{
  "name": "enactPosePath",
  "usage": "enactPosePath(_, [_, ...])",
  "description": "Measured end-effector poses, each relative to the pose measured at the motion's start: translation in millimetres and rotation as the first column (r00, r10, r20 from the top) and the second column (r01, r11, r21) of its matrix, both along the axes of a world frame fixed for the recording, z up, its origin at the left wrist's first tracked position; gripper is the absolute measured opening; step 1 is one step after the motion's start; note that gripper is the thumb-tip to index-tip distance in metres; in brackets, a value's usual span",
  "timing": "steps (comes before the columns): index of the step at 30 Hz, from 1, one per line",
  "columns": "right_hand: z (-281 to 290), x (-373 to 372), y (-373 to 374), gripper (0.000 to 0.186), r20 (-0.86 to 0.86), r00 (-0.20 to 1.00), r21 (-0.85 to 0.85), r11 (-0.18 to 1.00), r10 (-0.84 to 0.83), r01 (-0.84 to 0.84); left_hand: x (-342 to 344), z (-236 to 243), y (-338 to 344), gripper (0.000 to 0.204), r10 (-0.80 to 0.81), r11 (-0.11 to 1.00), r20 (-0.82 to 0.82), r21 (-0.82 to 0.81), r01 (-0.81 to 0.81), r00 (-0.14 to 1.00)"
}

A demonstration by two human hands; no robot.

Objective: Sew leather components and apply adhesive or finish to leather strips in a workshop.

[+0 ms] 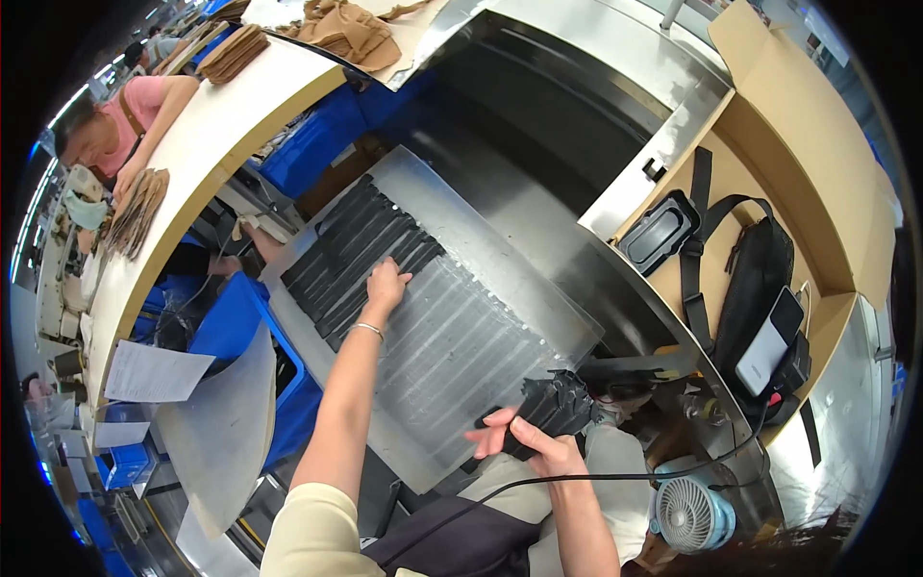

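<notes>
Evidently the left hand [386, 286] was down on the black, narrow, flat strips [356, 250], which lay side by side across the upper left part of a translucent grey rectangular board [413, 466]. Its fingers were bent, but whether its grip had closed on a strip could not be told. The right hand [548, 452], near the board's lower right corner, had its grip around a loose bundle of black strips [560, 402], with thumb and forefinger parted.

To the right stood an open brown cardboard box [774, 159], its tall flap raised. Inside were a black, elongated fabric bag [755, 264], a flat black strap [694, 250] and a shallow black plastic case [661, 231] with a rounded rim; a silver-grey phone [767, 346] rested on the lower part of the bag. Behind the board, a dark rectangular recess [519, 115] opened in the shiny metal.

Left of the board stood a blue plastic bin [231, 322], its contents mostly hidden by a pale curved sheet [226, 433]. Another blue plastic bin [310, 154] sat beneath the cream-coloured curved counter [279, 87], which carried a stack of flat brown pieces [233, 55]. A small blue-and-white fan [690, 514] stood at lower right.
</notes>
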State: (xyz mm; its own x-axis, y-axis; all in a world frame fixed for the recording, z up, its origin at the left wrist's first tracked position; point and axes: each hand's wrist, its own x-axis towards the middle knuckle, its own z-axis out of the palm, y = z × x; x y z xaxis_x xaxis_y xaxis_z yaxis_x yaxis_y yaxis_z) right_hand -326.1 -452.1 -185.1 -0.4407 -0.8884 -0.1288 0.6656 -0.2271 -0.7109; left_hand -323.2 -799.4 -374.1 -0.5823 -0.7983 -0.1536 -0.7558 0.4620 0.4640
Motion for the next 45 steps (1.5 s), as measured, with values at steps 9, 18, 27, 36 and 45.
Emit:
enactPosePath(9, [9.8,0.0,-17.8,0.027,0.142,0.969,0.28,0.947,-0.204,0.158,88.8,116.5,46.2,0.012,0.01,0.582,-0.522,0.697,0.419,0.853])
enactPosePath(18, [-19.9,37.3,-37.3,0.033,0.208,0.976,0.324,0.946,-0.067,-0.004,169.4,192.5,163.1,0.024,0.414,0.449,-0.549,0.817,0.361,0.726])
enactPosePath(27, [-64.1,81.7,-72.4,0.04,0.337,0.907,0.406,0.83,0.253,-0.382,201.5,152.8,204.6,0.015,0.108,0.708,-0.467,0.656,0.263,0.878])
enactPosePath(36, [-58.6,56.7,-63.5,0.036,0.37,0.905,0.306,0.891,0.212,-0.334,167.3,129.1,111.6,0.06,-0.588,0.763,-0.17,-0.44,0.474,0.791])
enactPosePath(45, [5.5,29.0,-18.2,0.035,0.267,0.942,0.274,0.921,0.204,-0.277,184.8,85.6,90.4,0.018,-0.145,0.886,-0.253,0.397,0.239,0.956])
